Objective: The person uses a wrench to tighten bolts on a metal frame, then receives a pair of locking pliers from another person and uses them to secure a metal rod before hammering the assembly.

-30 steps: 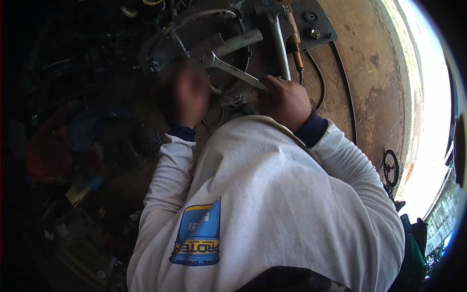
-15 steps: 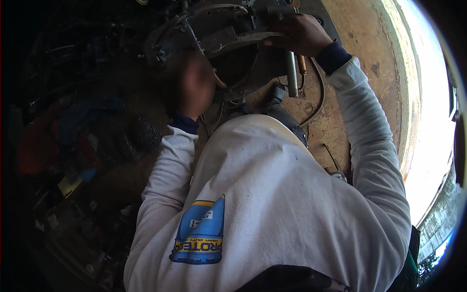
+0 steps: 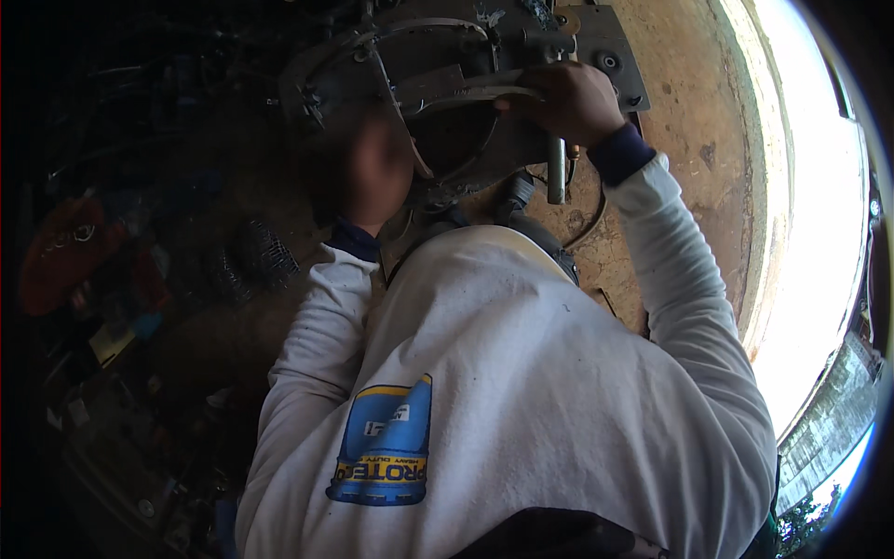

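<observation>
My right hand (image 3: 568,102) closes round the right end of a curved flat metal bar (image 3: 466,94), which lies across a dark metal workbench (image 3: 626,79). Smeared and in shadow, my left hand (image 3: 374,172) is beside the lower end of a narrow metal strip (image 3: 396,107); its fingers cannot be made out. Whether it touches the strip is not visible. Under the bar, a thin curved rod (image 3: 484,140) bends round a dark area. A metal pipe (image 3: 556,172) hangs down below my right hand.
A cable (image 3: 594,224) curves over the brown floor (image 3: 689,186) on the right. At the left, in shadow, lie a red cloth-like item (image 3: 70,252) and a yellow piece (image 3: 112,345) among dark clutter. Strong daylight comes from the right.
The bench and bar sit lower in the picture, and more of the bench's right corner shows. My right hand has shifted down and slightly left, still on the bar.
</observation>
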Demonstrator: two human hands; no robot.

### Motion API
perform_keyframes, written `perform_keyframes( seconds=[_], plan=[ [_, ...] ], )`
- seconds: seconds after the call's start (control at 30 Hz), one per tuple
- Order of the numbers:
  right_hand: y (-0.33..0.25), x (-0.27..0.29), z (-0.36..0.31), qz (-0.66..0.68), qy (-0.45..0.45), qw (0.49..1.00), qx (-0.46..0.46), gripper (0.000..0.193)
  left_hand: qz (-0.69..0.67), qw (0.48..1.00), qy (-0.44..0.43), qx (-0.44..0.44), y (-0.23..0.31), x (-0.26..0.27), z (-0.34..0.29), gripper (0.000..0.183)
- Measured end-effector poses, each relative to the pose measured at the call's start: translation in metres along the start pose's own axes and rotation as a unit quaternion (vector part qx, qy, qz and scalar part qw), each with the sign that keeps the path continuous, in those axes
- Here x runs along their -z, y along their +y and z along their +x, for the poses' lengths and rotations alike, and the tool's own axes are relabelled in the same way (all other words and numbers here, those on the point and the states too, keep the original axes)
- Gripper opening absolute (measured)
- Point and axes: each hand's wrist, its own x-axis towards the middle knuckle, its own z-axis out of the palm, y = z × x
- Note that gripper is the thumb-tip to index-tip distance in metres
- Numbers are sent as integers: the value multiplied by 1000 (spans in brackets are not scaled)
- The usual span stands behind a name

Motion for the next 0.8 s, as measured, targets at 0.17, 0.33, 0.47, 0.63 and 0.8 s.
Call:
perform_keyframes(
  seconds=[0.17, 0.33, 0.47, 0.63, 0.8],
  plan=[
    [-82, -40, -88, 149, 86, 975, -144, 24, 31, 999, -31, -22, -2, -1, 3, 50],
    [-57, -25, -91, 83, 82, 984, -134, 21, 31, 999, 4, -23, -11, 1, 2, 45],
    [-32, -14, -94, 98, 91, 984, -119, 20, 0, 1000, -20, -18, -2, -1, 4, 45],
    [-19, -11, -71, 77, 86, 991, -71, 23, 11, 999, -45, 0, -4, 2, 7, 43],
    [-13, -2, -54, 73, 35, 995, -64, 20, 33, 999, -22, -16, 3, 5, 5, 41]
  ],
)
